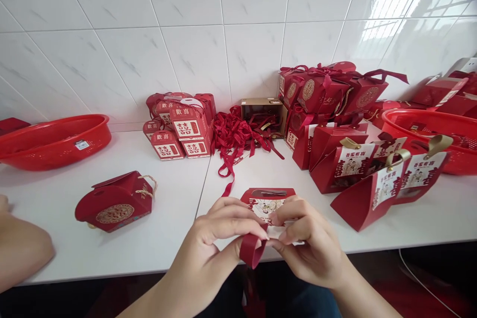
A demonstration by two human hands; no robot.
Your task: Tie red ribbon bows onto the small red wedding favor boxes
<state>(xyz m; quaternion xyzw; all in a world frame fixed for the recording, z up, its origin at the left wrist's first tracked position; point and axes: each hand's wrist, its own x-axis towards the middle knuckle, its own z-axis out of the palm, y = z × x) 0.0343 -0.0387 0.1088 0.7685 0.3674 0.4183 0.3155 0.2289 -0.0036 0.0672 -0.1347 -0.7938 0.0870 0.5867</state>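
Note:
Near the table's front edge, my left hand (223, 231) pinches a dark red ribbon (252, 252) bent into a loop. My right hand (311, 241) is beside it, its fingers closed at the ribbon's end; whether they grip the ribbon or a small white piece there cannot be made out. Just behind both hands lies a red box piece (269, 204) with a printed white panel and a dark slot, partly covered by my fingers. A long red ribbon (228, 171) trails from the ribbon pile toward my left hand.
A red box (117, 203) lies left, near another person's arm (22, 248). Stacked red boxes (186, 129), a ribbon pile (233, 131) and a cardboard box (285, 119) line the back. Gift boxes (376, 194) stand right. Red baskets (55, 139) flank both sides.

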